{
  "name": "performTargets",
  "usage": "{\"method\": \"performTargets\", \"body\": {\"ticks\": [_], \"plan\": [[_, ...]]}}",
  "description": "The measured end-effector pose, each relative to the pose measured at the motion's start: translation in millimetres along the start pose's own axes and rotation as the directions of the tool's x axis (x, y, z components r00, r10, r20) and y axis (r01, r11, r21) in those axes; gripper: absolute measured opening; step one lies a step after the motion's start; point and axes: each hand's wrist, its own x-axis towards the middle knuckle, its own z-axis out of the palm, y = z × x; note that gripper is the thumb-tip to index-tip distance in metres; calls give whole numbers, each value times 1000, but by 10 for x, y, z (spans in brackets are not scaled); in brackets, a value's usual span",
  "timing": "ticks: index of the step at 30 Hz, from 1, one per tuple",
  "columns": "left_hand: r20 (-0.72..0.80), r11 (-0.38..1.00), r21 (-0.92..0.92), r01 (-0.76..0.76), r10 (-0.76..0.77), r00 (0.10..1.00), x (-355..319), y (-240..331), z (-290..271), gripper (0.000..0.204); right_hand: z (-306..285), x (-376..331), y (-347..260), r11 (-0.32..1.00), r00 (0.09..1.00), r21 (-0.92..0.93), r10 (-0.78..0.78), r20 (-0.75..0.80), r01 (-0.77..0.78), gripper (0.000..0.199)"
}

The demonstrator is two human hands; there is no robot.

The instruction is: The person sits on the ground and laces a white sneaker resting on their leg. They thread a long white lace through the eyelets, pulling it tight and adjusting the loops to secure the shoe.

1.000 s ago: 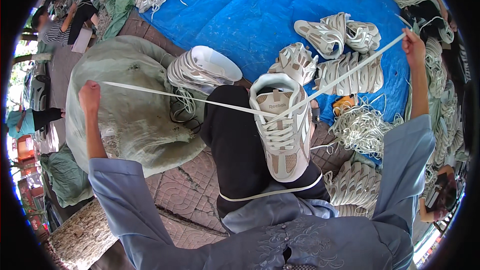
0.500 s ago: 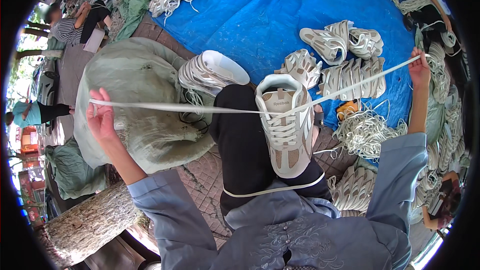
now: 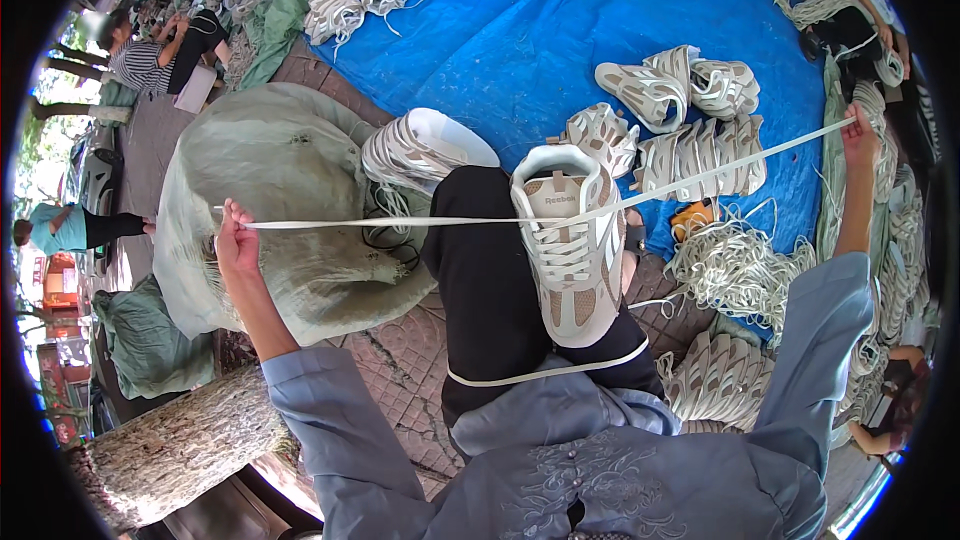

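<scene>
A beige and white sneaker [image 3: 580, 312] lies across my knees, its toe toward me and its lower eyelets laced. From its upper eyelets a flat white shoelace [image 3: 720, 172] stretches taut to both sides. My left hand [image 3: 238, 245] pinches the lace's left end over the pale sack, a short tip sticking out past the fingers. Far out to the right, my right hand [image 3: 858, 140] is closed on the other end, raised beside the blue tarp. A white band [image 3: 550, 377] loops around my thighs.
A blue tarp [image 3: 480, 50] holds nested stacks of shoe uppers [image 3: 700, 158] and a tangled heap of laces [image 3: 735, 265]. Left of my knee stand a bulky pale sack [image 3: 270, 150] and more uppers [image 3: 420, 148]. A log [image 3: 190, 445] lies at lower left; other people sit and stand around.
My left hand has shifted right and down, its spread fingers now pinched on the lace. The right hand has moved farther out to the right. The lace now runs straighter across the sneaker.
</scene>
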Motion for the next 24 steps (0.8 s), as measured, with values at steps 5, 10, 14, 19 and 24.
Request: {"method": "performTargets", "body": {"ticks": [5, 10, 14, 19, 24], "plan": [[-87, 977, 214, 21, -2, 996, -67, 50, -133, 19, 1042, -1107, 259, 846, 937, -519, 79, 341, 118, 24], [88, 830, 555, -63, 17, 996, -684, -566, 958, 13, 2001, -2625, 520, 825, 651, -495, 221, 726, 272, 16], [356, 598, 768, -229, -100, 929, -1350, -1396, 1675, 10, 2486, -3583, 945, 752, 216, -273, 177, 960, 600, 14], [678, 267, 704, -658, 27, 735, -1666, -2001, 1861, 10, 2644, -3981, 1258, 340, 82, -129, 150, 985, 931, 7], [745, 7, 662, -750, -123, 656, -1820, -2088, 1833, 4, 2544, -3927, 1250, 552, 101, -165, 144, 984, 818, 2]]}}
